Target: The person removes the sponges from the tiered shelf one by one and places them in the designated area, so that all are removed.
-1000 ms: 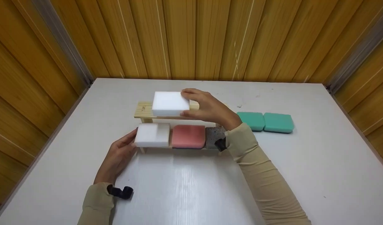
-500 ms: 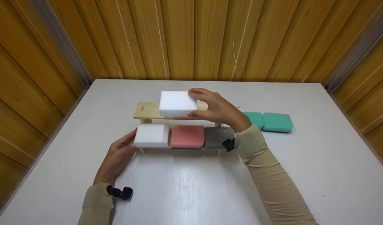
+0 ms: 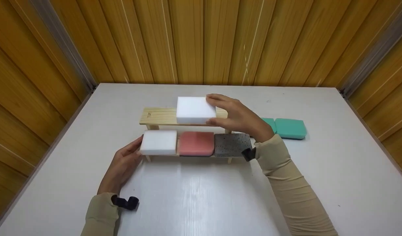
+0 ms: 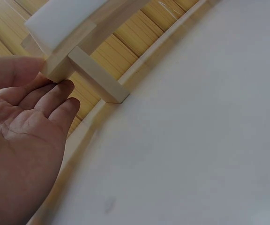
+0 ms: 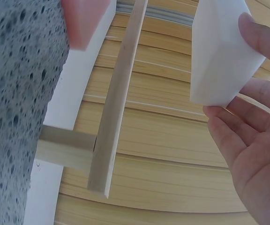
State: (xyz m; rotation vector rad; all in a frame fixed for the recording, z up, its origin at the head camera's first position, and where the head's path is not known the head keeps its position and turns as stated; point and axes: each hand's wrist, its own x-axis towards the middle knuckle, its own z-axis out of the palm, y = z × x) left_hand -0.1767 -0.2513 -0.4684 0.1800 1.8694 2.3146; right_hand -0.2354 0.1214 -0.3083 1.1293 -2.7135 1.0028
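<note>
My right hand (image 3: 242, 114) pinches a white sponge (image 3: 195, 109) by its right end, thumb at the near side and fingers at the far side. In the right wrist view a gap shows between that sponge and the upper plank (image 5: 118, 103). The two-tier wooden rack (image 3: 161, 115) bears a second white sponge (image 3: 159, 142), a pink sponge (image 3: 196, 143) and a grey speckled block (image 3: 232, 144) along its lower tier. At the rack's left end my left hand (image 3: 125, 162) pinches the lower plank (image 4: 62, 63) between thumb and fingers.
Two green sponges (image 3: 290, 128) with dark undersides lie side by side on the white table (image 3: 201, 203), right of the rack; my right wrist partly covers one. Yellow wood-patterned panels (image 3: 188, 39) rise behind the table and on both sides.
The right hand has moved to the right along the upper tier with the white sponge, uncovering more of the grey block. The left hand has stayed at the rack's left end.
</note>
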